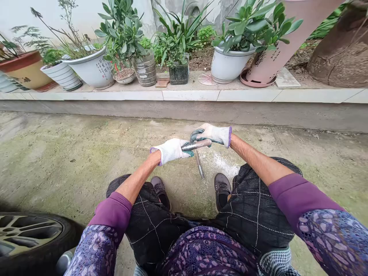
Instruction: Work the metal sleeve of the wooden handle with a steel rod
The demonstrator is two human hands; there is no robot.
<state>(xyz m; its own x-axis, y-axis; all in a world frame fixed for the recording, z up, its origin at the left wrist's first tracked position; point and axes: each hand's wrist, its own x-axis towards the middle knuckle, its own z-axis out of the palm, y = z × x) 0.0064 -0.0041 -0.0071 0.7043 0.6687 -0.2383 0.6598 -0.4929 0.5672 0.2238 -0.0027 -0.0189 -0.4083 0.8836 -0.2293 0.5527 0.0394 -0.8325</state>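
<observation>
At the far left, a car wheel (pixel 31 243) is cut off by the frame edge. Behind it, along a tiled ledge (pixel 123 95), a red-rimmed pot (pixel 27 69), a white pot with lettering (pixel 93 71) and a ringed plastic container (pixel 145 71) hold plants. The gloved left hand (pixel 172 149) has its fingers closed around the ridged end of a metal rod (pixel 198 144), held above the concrete ground. A second rod (pixel 199 165) lies below, its upper end hidden by the first. The gloved right hand (pixel 211 135) is at the rod's smooth end, fingers bent; how firmly they grip is hard to make out. Pale powder (pixel 225 164) dusts the ground nearby. Farther right, a white planter (pixel 228 67) holds a leafy plant, and a pink planter (pixel 266 63) runs out of frame at the top.
</observation>
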